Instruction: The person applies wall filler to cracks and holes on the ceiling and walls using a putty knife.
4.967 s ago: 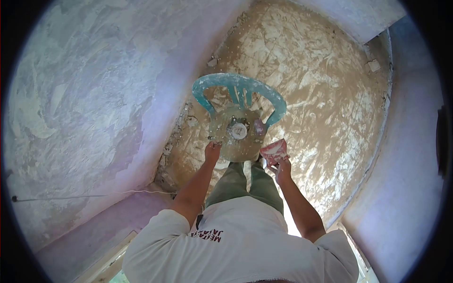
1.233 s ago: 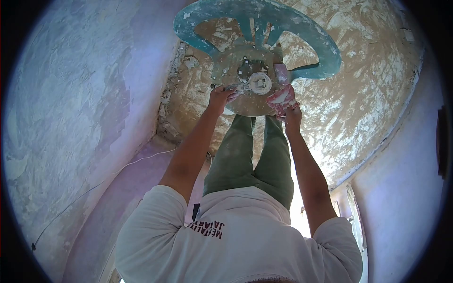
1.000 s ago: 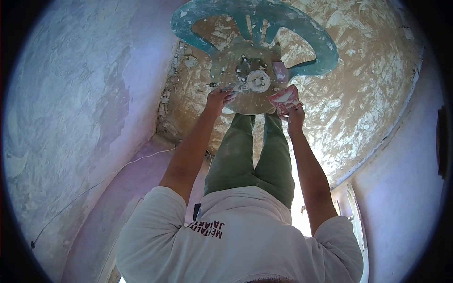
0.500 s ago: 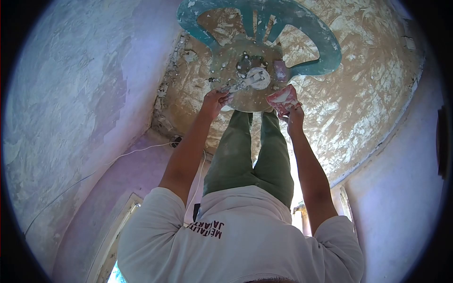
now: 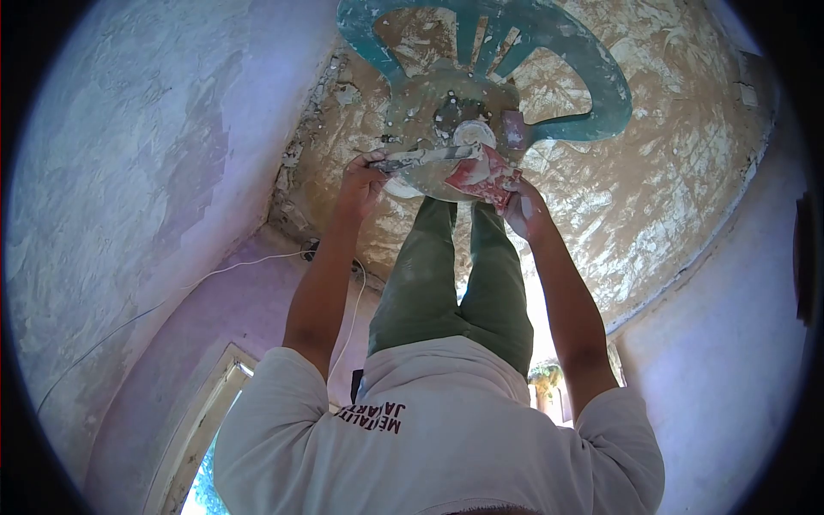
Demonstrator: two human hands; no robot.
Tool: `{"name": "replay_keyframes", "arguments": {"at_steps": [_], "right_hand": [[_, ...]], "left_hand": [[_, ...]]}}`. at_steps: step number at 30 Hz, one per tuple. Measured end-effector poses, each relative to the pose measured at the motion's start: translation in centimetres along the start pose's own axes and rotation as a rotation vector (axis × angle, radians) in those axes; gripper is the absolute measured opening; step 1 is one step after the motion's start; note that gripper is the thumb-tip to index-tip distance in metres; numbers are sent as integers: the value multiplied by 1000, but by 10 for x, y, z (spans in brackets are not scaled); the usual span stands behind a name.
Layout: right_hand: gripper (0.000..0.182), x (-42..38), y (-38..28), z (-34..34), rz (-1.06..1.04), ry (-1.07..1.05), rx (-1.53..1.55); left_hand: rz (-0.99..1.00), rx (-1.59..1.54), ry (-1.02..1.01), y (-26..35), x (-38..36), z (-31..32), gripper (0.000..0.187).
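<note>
My left hand (image 5: 362, 178) is closed on the handle end of a putty knife (image 5: 429, 157), a long flat tool smeared with white paste. Its far end points right and meets, or overlaps, a red putty spreader (image 5: 481, 174). That flat spreader carries white paste too, and my right hand (image 5: 524, 209) grips its lower right edge. Just beyond the two tools, a small round tub (image 5: 474, 134) of white paste sits on the seat of a paste-spattered green plastic chair (image 5: 601, 86).
A reddish block (image 5: 513, 129) lies on the chair seat beside the tub. Rough, white-smeared floor (image 5: 652, 172) surrounds the chair. On the left rises a patchy plastered wall (image 5: 163, 154), with a thin white cable (image 5: 223, 273) running along it. Rubble lines the wall's foot.
The knife has come out of the tub toward me and turned nearly level. My right hand has brought the red spreader left, up to the knife's end.
</note>
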State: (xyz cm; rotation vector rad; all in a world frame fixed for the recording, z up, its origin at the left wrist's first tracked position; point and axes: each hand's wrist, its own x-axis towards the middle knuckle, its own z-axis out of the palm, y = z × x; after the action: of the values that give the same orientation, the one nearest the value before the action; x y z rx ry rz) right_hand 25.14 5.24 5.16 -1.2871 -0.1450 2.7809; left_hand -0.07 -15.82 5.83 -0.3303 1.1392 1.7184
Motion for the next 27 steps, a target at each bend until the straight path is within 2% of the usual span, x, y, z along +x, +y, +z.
{"name": "replay_keyframes", "arguments": {"at_steps": [8, 16, 19, 22, 27], "right_hand": [[44, -7, -12, 29, 30, -73, 8], [51, -10, -16, 27, -13, -131, 18], [54, -12, -17, 28, -27, -123, 23], [54, -14, -18, 27, -22, -141, 43], [58, -16, -18, 22, 3, -141, 82]], "left_hand": [[81, 157, -44, 22, 1, -2, 38], [187, 465, 20, 38, -2, 12, 34], [275, 607, -35, 44, 4, 8, 33], [281, 709, -38, 51, 4, 9, 32], [301, 752, -43, 58, 4, 16, 32]]}}
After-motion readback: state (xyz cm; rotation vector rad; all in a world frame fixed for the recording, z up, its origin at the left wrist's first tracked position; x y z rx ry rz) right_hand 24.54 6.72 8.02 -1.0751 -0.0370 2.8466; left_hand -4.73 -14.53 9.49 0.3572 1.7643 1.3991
